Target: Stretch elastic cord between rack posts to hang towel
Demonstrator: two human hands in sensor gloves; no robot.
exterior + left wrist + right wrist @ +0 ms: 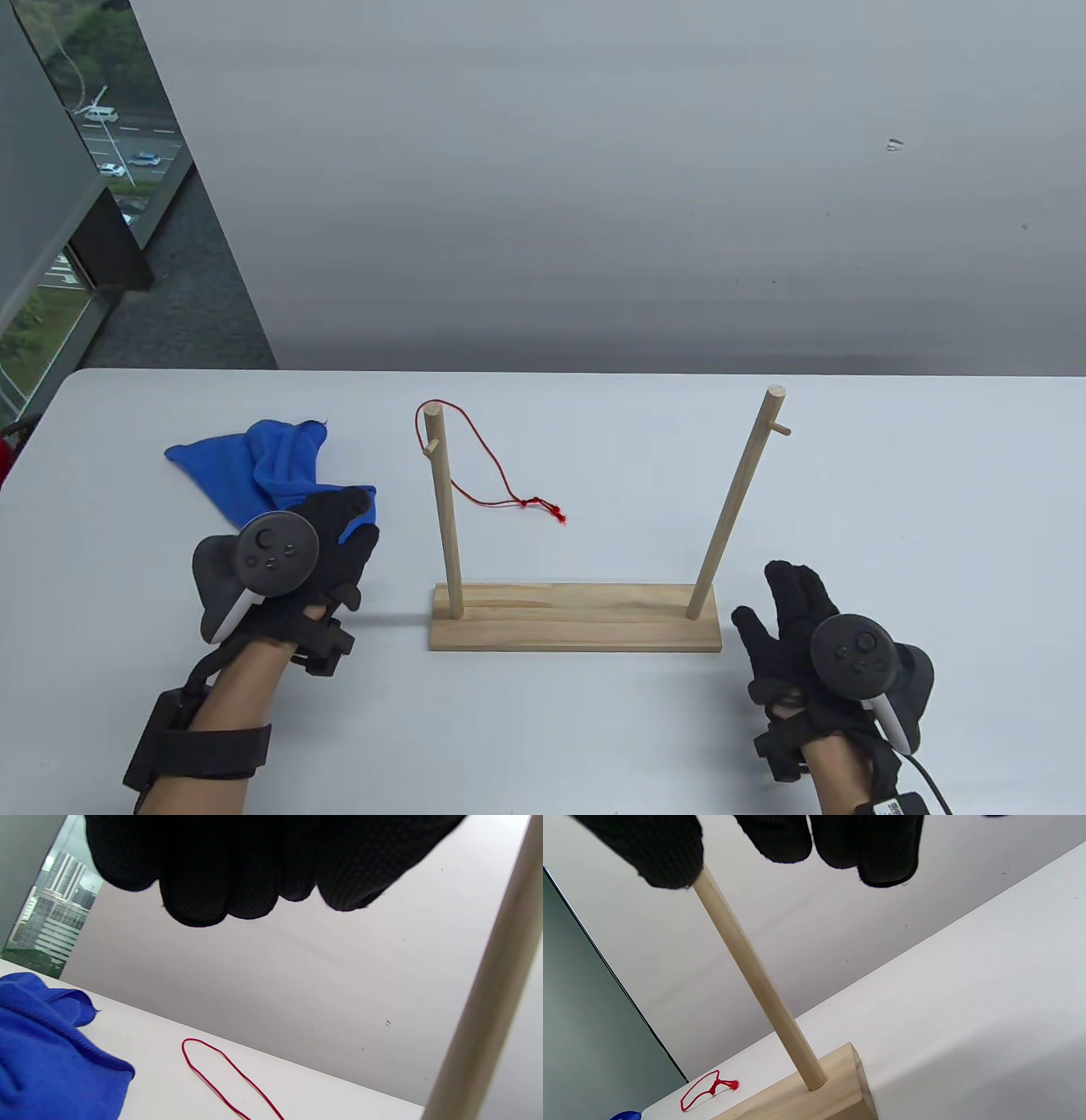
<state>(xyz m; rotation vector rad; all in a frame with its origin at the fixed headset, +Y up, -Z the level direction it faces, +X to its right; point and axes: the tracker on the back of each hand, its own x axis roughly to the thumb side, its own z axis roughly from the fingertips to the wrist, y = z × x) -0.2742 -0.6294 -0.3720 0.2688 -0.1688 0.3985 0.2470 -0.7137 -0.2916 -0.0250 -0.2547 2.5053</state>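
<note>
While the left hand rests curled on the towel, the right hand lies spread, grip released.

Both hands wear black knit gloves: left hand, right hand. A dark grey round tracker with buttons and a white handle sits on each. Bare forearms show; black straps wrap the left forearm, and a black cable trails from the right wrist.
</note>
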